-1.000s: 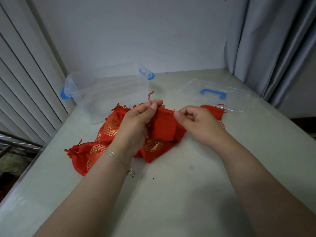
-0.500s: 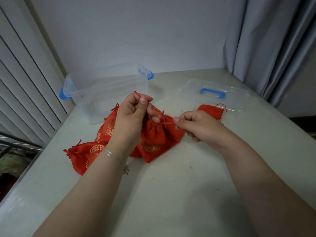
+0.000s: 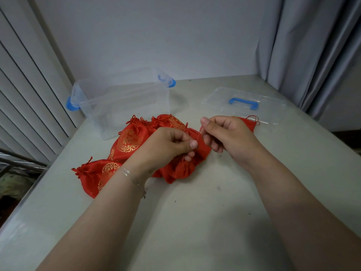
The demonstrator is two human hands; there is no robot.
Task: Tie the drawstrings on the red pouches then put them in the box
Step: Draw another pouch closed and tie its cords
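A pile of glossy red satin pouches (image 3: 129, 141), stamped with round gold patterns and gathered at frilled necks, is spread on the pale, slightly speckled table (image 3: 195, 212). One pouch (image 3: 182, 169), plain red on the side shown, is held just above the table at the near edge of the pile. Its thin red drawstring (image 3: 199, 136) is stretched upward between the two hands.

The left hand (image 3: 166, 147) is curled over the neck of that pouch, the string pinched between thumb and bent fingers; a thin bracelet (image 3: 134, 179) is worn on the wrist. The right hand (image 3: 224, 133) is raised slightly higher, its thumb and forefinger closed on the upper end of the string, the other fingers loosely bent beneath.

Behind the pile, a clear, rectangular plastic box (image 3: 121, 102) with blue latches is seen standing open. Its flat transparent lid (image 3: 244, 104), fitted with a blue handle, is laid well to the right. One more flat red pouch (image 3: 248, 123) is seen beside the lid's near edge, partly hidden by the right hand.
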